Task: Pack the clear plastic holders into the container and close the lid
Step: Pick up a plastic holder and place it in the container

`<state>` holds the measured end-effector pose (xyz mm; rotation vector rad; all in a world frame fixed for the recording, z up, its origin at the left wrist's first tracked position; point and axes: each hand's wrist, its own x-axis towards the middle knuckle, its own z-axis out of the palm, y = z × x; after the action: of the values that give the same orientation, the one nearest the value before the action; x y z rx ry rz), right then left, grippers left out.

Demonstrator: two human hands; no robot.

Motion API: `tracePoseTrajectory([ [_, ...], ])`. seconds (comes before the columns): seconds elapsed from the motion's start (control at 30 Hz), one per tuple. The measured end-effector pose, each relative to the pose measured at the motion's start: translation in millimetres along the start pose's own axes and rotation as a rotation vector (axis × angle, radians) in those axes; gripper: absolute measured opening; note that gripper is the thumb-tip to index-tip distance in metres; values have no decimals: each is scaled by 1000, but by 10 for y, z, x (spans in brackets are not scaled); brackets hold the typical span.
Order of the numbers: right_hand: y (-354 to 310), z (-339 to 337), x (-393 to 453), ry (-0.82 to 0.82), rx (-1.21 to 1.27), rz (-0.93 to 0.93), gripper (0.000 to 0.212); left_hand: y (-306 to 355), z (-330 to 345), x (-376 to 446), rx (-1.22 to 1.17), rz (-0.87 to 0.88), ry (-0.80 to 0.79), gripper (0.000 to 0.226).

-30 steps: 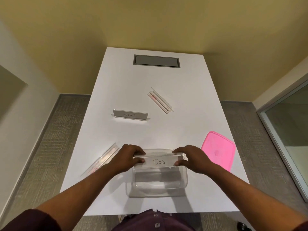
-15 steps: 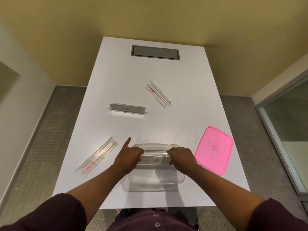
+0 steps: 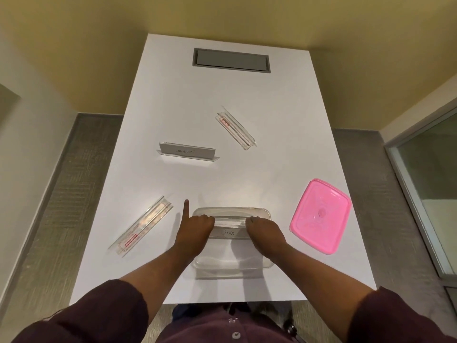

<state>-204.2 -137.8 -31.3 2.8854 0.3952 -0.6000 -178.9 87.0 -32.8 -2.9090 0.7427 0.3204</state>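
Observation:
A clear rectangular container (image 3: pixel 232 264) stands at the near edge of the white table (image 3: pixel 222 100). Inside its far half lies a clear holder with a paper reading "DOG" (image 3: pixel 228 231). My left hand (image 3: pixel 194 231) grips the holder's left end, its index finger pointing straight ahead. My right hand (image 3: pixel 263 230) grips the right end. Three more holders are on the table: one lying flat at the near left (image 3: pixel 141 225), one upright with a label in the middle (image 3: pixel 188 152), one lying flat further back (image 3: pixel 236 126). The pink lid (image 3: pixel 320 215) lies right of the container.
A grey hatch (image 3: pixel 231 61) is set into the table's far end. Yellow walls close in around the table, and a glass panel (image 3: pixel 430 194) stands on the right. Grey carpet runs along both sides.
Both hands have lowered the "DOG" holder from above the rim down into the container. My left index finger has straightened out.

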Motion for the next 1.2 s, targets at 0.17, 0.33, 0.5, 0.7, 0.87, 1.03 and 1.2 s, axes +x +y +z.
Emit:
tracePoseTrajectory([
  [0.17,-31,84,40,59,56,44,47,22,44,20,32,-48,-3,34],
  [0.33,-78,123,30,40,46,82,42,37,98,34,10,-37,12,41],
  [0.5,-117,162,42,35,8,99,38,29,136,35,8,-21,28,47],
  [0.7,-154,187,64,29,-15,145,44,58,156,62,-24,-41,2,39],
  [0.87,-194,183,56,71,-10,176,43,43,278,51,-49,-29,31,47],
  [1.03,-207,171,80,96,4,199,49,24,270,56,-77,-25,34,48],
  [1.2,-211,87,49,120,17,229,49,1,205,53,-84,-4,70,48],
])
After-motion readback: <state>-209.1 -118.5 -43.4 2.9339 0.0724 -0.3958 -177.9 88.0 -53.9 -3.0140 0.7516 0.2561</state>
